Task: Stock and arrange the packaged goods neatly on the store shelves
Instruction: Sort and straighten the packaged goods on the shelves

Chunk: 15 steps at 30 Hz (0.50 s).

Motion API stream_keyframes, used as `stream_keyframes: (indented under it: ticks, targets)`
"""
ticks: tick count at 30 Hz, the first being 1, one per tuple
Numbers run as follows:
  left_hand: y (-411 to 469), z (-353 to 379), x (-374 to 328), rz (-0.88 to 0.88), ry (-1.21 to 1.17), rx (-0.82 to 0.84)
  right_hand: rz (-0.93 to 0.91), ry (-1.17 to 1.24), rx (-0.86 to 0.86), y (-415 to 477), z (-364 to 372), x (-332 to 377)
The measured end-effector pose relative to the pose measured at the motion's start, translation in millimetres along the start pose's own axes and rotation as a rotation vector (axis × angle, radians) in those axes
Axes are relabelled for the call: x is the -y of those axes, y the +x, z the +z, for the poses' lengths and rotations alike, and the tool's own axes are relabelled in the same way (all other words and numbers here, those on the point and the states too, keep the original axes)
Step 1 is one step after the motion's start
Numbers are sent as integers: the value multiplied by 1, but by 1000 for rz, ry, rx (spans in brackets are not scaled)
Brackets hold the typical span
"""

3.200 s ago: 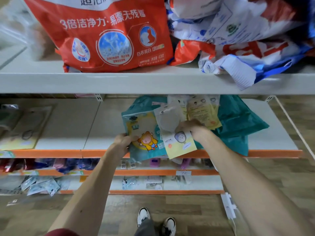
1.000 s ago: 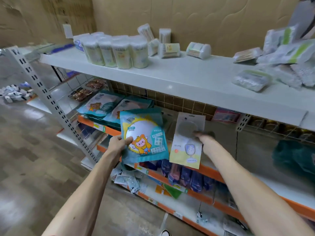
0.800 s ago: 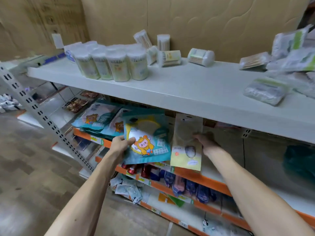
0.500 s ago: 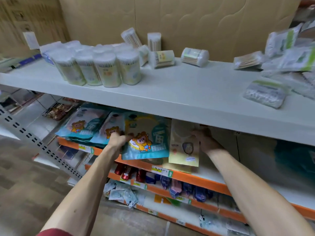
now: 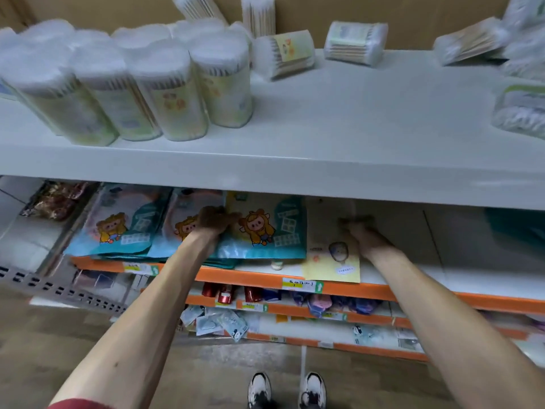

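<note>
Left hand (image 5: 216, 221) and right hand (image 5: 364, 236) reach beneath an overhanging white shelf (image 5: 295, 178) carrying cotton-swab tubs (image 5: 165, 93). On the orange-edged shelf (image 5: 250, 279), the left grips the teal pouch (image 5: 267, 231) by its left edge, beside matching pouches (image 5: 118, 228); the right holds the yellow card pack (image 5: 330, 261).

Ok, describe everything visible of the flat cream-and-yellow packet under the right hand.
The flat cream-and-yellow packet looks like thin plastic or card: cream above, yellow band below, a small oval picture and white label. It lies on the orange-edged shelf, bottom edge overhanging the lip. The right hand rests on its top, grip blurred; the teal cartoon pouch adjoins its left edge.
</note>
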<state>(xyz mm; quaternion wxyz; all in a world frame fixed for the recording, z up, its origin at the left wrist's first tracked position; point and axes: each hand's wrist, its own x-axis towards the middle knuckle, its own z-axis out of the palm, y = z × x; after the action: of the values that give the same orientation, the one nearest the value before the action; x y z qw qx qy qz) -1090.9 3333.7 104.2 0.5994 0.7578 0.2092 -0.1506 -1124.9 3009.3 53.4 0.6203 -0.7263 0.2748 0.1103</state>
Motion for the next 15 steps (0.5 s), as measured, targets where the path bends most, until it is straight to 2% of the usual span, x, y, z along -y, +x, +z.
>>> stream_keyframes:
  ticks: [6, 10, 15]
  targets:
    - [7, -12, -2, -8, -105, 77, -69, -73, -111, 13, 18, -4]
    - [5, -15, -13, 8, -198, 112, -110, -293, -231, 19, 29, -2]
    - [6, -19, -10, 23, -173, 127, -75, -464, -374, 18, 47, -4]
